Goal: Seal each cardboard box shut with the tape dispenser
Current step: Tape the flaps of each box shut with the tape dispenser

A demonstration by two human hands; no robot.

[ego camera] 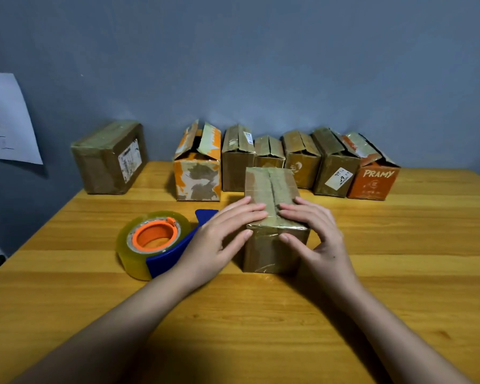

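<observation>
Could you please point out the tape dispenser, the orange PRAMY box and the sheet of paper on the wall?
tape dispenser (153,236): head view, on its orange hub.
PRAMY box (373,182): head view, on its orange front face.
sheet of paper (7,120): head view, on its middle.

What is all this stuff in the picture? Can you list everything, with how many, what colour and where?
box in hand: 1, brown, flaps down, centre of table.
row of boxes: 6, brown and orange, flaps ajar, along the wall.
box set apart: 1, brown, closed, back left.
tape dispenser: 1, blue with orange hub and clear tape, lying left of the centre box.
table: 1, yellow wood.
paper sheet: 1, white, on the grey wall, left.
left hand: pressing the centre box's near end.
right hand: pressing it from the other side.
</observation>
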